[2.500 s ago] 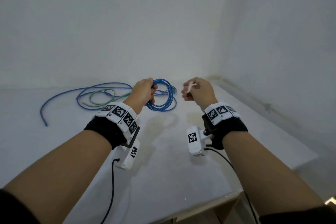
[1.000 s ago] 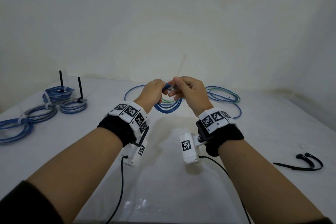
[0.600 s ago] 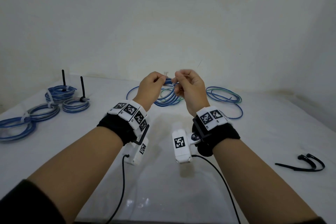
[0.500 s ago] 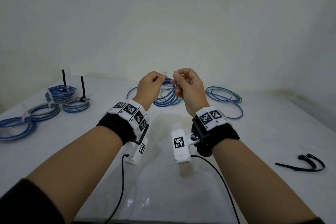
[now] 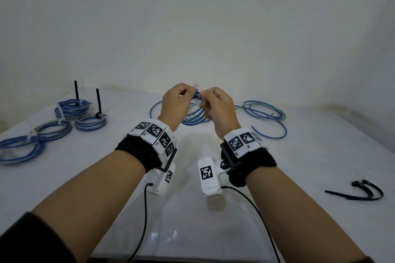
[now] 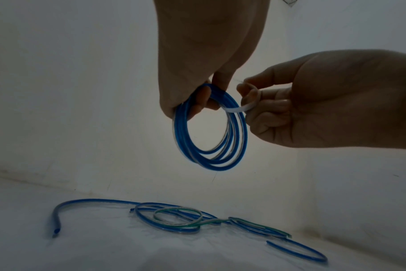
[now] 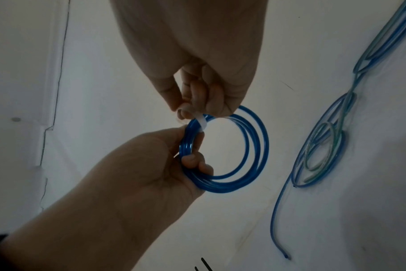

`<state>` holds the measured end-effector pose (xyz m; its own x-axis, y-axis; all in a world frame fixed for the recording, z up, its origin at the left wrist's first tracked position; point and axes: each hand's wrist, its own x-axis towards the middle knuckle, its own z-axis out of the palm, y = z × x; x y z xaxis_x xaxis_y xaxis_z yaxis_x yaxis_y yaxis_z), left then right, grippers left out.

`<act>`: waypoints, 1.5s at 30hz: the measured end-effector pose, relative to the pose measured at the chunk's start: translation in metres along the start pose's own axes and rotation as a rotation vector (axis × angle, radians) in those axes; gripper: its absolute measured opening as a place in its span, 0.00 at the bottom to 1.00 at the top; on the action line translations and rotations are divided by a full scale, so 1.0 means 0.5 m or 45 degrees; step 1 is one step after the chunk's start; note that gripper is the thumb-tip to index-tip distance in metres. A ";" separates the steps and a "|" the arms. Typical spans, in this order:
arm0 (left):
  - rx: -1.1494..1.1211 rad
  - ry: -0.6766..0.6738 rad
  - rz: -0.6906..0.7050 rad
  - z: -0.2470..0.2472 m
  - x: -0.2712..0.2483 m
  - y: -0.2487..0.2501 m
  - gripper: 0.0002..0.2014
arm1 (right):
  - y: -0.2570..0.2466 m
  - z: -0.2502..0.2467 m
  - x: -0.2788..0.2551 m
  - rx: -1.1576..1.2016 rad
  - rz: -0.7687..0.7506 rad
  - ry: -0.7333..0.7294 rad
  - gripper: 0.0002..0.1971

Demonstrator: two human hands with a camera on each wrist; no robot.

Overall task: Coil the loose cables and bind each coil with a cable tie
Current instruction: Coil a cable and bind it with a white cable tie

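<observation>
My left hand [image 5: 175, 100] grips blue coil [image 6: 211, 128]; right hand [image 5: 218, 107] pinches white tie [image 6: 241, 108] round it. Four tied coils [image 5: 51, 128] at 9 o'clock, loose cables [image 5: 265, 113] at 2, on the surface [image 5: 299, 166].

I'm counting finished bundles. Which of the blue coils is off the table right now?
The blue coil held up between both hands: the left hand grips it and the right hand pinches a white cable tie around it. The other coils lie on the table.

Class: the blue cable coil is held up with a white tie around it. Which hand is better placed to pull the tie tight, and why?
Probably the right hand: it already pinches the white plastic cable tie, while the left hand grips the blue cable coil, steadying it.
</observation>
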<state>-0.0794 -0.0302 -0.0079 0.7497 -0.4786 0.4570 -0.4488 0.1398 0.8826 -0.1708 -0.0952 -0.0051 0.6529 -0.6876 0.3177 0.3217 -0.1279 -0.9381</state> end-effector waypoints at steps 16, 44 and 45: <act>0.038 -0.031 0.091 0.006 -0.003 -0.007 0.07 | 0.008 -0.007 0.004 -0.090 -0.005 0.094 0.16; 0.253 -0.009 0.353 0.007 -0.008 -0.025 0.06 | 0.007 -0.016 0.003 -0.057 0.109 0.086 0.17; 0.261 -0.006 0.355 0.008 -0.009 -0.026 0.06 | 0.006 -0.017 0.003 -0.069 0.112 0.090 0.17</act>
<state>-0.0789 -0.0335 -0.0217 0.5827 -0.4506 0.6763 -0.7246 0.0888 0.6834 -0.1746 -0.1030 -0.0088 0.6262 -0.7466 0.2247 0.2264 -0.1016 -0.9687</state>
